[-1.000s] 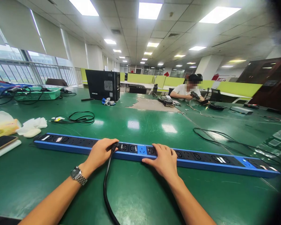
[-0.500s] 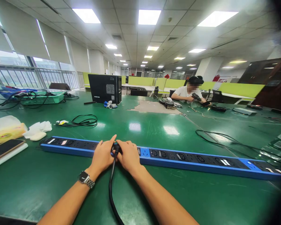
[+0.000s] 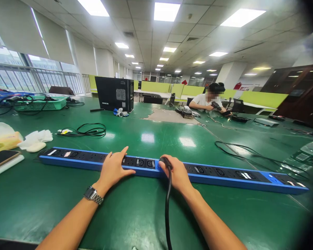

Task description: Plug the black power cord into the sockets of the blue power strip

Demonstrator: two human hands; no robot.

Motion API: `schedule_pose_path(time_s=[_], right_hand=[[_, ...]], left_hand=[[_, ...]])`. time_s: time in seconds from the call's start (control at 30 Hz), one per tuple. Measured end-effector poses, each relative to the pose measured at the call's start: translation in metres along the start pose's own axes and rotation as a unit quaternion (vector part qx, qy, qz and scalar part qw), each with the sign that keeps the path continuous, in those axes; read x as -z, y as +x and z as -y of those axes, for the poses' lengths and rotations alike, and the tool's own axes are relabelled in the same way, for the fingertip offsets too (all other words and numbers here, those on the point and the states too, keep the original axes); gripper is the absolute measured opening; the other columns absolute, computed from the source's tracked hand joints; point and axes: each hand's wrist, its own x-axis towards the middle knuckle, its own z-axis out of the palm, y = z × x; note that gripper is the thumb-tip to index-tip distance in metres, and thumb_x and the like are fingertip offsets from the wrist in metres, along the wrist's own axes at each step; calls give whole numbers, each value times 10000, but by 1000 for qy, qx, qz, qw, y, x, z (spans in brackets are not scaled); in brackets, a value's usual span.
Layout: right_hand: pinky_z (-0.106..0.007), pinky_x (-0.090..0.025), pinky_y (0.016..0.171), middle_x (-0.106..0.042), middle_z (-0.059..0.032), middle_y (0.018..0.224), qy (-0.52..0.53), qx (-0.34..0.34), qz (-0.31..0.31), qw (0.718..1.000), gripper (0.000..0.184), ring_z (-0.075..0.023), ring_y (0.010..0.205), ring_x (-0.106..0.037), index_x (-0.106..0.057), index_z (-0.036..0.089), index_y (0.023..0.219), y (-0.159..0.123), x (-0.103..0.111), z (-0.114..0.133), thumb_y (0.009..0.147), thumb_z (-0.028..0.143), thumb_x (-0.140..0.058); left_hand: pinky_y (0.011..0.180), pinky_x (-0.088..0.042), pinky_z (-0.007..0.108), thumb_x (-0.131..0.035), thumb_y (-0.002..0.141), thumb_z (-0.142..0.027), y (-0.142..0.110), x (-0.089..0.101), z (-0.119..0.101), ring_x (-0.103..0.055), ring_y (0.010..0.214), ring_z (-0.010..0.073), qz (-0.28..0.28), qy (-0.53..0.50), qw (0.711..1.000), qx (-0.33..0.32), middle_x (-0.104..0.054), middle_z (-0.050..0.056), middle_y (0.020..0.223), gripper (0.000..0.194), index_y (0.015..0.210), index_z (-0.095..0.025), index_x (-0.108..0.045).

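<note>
A long blue power strip (image 3: 224, 175) with black sockets lies across the green table (image 3: 146, 215) in front of me. My left hand (image 3: 114, 168) rests flat on the strip left of centre, fingers stretched out, a metal watch on the wrist. My right hand (image 3: 176, 173) is closed round a black plug (image 3: 165, 161) at the strip near its middle. The plug's black cable (image 3: 167, 211) runs down towards me between my forearms.
A coiled black cable (image 3: 90, 130), white tissues (image 3: 36, 137), a yellow packet (image 3: 2, 140) and a phone (image 3: 1, 158) lie at the left. A black computer case (image 3: 114, 93) and a green basket (image 3: 41, 103) stand further back. Another person sits across the table at the right rear; loose cable (image 3: 240, 152) trails right.
The plug passed from my left hand to my right, which carried it rightwards along the strip. My left hand let go and now lies flat on the strip.
</note>
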Motion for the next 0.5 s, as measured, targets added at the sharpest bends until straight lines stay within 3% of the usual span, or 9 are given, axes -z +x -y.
schedule_pose_path(time_s=[0.2,0.33,0.43,0.5], right_hand=[[-364,-441,868,-692,-73,1007,-60,41,22,997,282,-223,954,-602,-629,239,1123,-2,-5,11,893,374,-537],[-405,-401,964,-673,-95,1138,-66,43,43,996,437,-235,1069,-576,-563,222,1262,-4,-2,13,848,361,-582],[-456,-323,1049,-620,-128,1261,-119,9,50,992,649,-271,1179,-528,-467,186,1372,-7,1,10,759,316,-637],[-472,-299,1066,-583,-135,1322,-155,-14,49,987,617,-292,1215,-502,-504,172,1341,-9,2,8,752,306,-629]], left_hand=[[998,-409,513,-724,716,-564,0,-3,-15,-589,1107,317,-24,-36,999,6,-657,131,1199,756,1327,-179,-501],[992,-429,465,-620,844,-333,3,-19,-53,-593,1107,276,-3,-109,991,-72,-661,100,1204,403,1226,-206,-595],[993,-425,456,-604,826,-206,9,-37,-87,-592,1098,256,38,-139,982,-120,-669,76,1191,426,1250,-240,-582],[976,-431,466,-617,818,-194,14,-46,-106,-600,1066,261,37,-139,984,-102,-690,71,1139,401,1216,-246,-604]])
